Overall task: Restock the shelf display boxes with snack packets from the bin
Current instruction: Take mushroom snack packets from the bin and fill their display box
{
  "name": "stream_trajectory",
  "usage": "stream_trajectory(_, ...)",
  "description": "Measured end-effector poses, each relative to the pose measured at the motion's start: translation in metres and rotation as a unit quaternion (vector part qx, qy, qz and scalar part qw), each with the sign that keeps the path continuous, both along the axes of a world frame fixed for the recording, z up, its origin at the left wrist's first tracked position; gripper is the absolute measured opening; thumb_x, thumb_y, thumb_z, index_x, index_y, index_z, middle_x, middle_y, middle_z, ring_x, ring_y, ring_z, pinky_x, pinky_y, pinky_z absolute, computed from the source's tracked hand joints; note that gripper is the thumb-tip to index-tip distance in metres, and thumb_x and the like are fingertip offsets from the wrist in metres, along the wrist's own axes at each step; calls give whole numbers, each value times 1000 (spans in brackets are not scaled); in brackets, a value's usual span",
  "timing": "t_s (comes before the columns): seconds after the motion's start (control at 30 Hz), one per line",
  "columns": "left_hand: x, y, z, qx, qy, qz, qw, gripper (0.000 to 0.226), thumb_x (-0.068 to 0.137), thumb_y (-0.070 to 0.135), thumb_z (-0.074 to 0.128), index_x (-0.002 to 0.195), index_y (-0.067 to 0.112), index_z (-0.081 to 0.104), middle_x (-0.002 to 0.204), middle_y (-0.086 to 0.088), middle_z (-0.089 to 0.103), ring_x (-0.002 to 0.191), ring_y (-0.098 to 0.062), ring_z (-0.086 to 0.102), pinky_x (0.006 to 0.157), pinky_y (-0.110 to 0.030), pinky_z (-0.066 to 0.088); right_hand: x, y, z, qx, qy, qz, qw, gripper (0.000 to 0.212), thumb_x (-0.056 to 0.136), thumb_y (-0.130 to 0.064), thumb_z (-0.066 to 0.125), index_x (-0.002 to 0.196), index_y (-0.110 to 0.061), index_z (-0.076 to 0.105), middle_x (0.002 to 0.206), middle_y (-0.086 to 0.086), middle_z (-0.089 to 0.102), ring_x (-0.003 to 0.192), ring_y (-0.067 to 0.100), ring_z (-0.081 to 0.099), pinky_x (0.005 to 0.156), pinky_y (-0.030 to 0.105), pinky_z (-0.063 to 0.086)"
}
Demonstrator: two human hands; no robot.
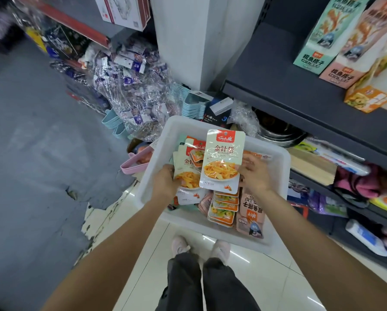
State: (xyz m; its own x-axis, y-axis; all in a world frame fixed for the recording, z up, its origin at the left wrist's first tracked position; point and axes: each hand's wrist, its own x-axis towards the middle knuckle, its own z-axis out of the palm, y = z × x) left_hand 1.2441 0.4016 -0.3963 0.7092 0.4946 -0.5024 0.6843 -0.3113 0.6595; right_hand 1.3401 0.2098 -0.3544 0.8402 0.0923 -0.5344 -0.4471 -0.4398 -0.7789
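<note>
At centre frame the left hand (165, 181) grips a fan of enoki-mushroom snack packets (187, 173) over the white bin (275, 198) — the right hand (254, 173) pinches the front packet (221, 162). Display boxes (336, 37) stand on the shelf (300, 102), upper right.

Between the left hand (165, 180) and right hand (254, 173), a cream packet (223, 161) with a red header band and orange-yellow food print is seen. Below the right hand, a pink packet (251, 216) and orange-edged packets (224, 212) are seen. The bin (278, 173) around them is white.
</note>
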Motion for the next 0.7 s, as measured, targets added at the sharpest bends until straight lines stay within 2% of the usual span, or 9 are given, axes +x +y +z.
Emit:
stream_trajectory(0.07,-2,4,8,0,-10,18,1000,33,86,6,63,118,6,55,114,-11,65,104,-27,60,81,-27,42,1,2,1,4,2,-2,1000,23,91,-6,59,108,-20,58,118,12,63,107,30,62,76,51,57)
stream_trajectory(0.27,-8,12,23,38,-27,26,999,26,87,4,60,113,8,59,112,-10,67,93,-19,61,74,-23,43,-5,17,7,15,2,21,1000,24,91,-2,57,105,-21,57,110,11,63,102,33,63,78,54,56)
stream_trajectory(0.43,-14,19,42,91,-92,17,991,25,91,5,53,115,6,60,111,-8,67,101,-25,62,77,-29,48,-10,22,16,19,-6,6,1000,28,91,-2,56,116,-14,57,117,12,62,105,32,62,81,50,56)
stream_trajectory(0.53,-15,30,62,136,-143,43,979,19,91,7,55,104,5,67,101,-8,69,88,-21,61,70,-25,42,-11,24,26,48,-5,-24,999,18,92,-2,55,107,-12,57,115,13,63,101,30,62,76,44,56)
stream_trajectory(0.63,-12,41,78,108,-169,73,977,14,90,12,58,98,3,66,91,-7,68,74,-14,56,58,-19,38,-12,24,40,97,8,-42,994,11,92,-3,54,100,-10,59,115,13,64,96,27,65,72,39,56)
stream_trajectory(0.67,-10,44,83,71,-182,86,977,15,90,17,60,96,5,65,89,-7,68,71,-15,57,58,-19,42,-11,23,45,110,8,-40,993,12,93,-3,54,100,-11,59,113,12,65,94,25,65,68,35,57)
stream_trajectory(0.7,-8,45,88,27,-199,99,975,16,88,24,62,92,9,66,86,-9,69,71,-19,61,62,-25,50,-11,21,52,118,4,-34,992,13,93,-4,54,101,-12,60,111,10,66,93,23,66,65,31,57)
